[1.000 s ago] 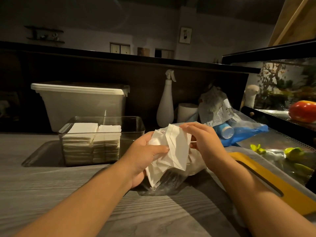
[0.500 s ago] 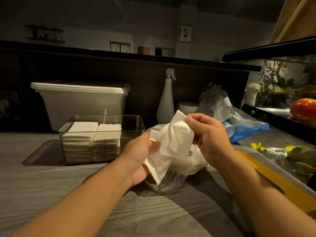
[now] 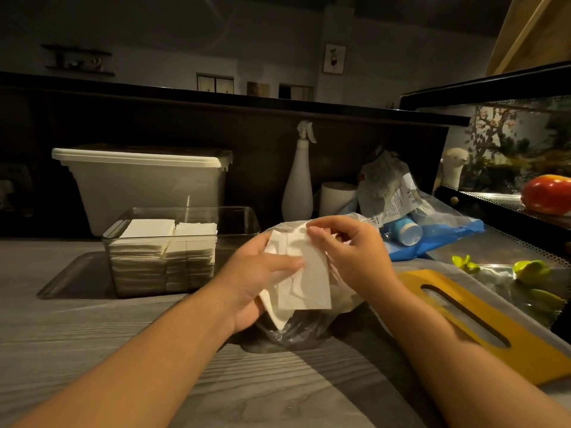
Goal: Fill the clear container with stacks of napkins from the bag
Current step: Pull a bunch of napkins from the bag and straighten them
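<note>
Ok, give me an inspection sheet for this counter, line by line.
Surface: grey wood-grain counter, dimly lit.
Job's things: clear container holds napkin stacks side by side at its left end, with the right end unfilled. The clear bag lies under the hands, and loose napkins are held above it.
Clutter: white lidded tub, spray bottle, paper roll, blue bag, yellow board.
Hands: left hand grips the loose napkins; right hand pinches their top edge.
Cables: nothing seen.
Surroundings: glass case at right with a red fruit; dark ledge behind.
</note>
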Available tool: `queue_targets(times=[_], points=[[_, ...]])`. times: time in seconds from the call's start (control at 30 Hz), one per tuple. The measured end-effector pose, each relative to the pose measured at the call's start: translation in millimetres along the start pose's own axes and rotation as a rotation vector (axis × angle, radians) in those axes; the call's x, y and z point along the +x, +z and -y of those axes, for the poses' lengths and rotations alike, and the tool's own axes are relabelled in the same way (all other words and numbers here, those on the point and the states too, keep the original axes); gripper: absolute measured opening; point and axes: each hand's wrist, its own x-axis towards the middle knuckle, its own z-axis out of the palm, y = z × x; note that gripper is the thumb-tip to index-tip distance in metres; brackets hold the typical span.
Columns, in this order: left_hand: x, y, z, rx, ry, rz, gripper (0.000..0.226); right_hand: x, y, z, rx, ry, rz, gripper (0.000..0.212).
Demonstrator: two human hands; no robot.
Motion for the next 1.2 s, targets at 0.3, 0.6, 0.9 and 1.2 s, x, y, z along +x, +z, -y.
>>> queue_targets(times=[0.3,0.6,0.9,1.2], points=[[4,-18,-13,0.521,0.534,-0.376,0.042,7,-16,-10,-0.573,0.192,0.354,0.041],[8,-17,-6,0.613,0.567,-0.429,0.044,-1,-17,-2,-0.801,0.107,0.649,0.092],[6,-16,-6,0.603,0.574,-0.406,0.046,2,-17,4,-0.714,0.07,0.366,0.032],[6,-16,-5,0.596,0.572,-0.403,0.046,3,-19,3,-0.61,0.109,0.375,0.019]])
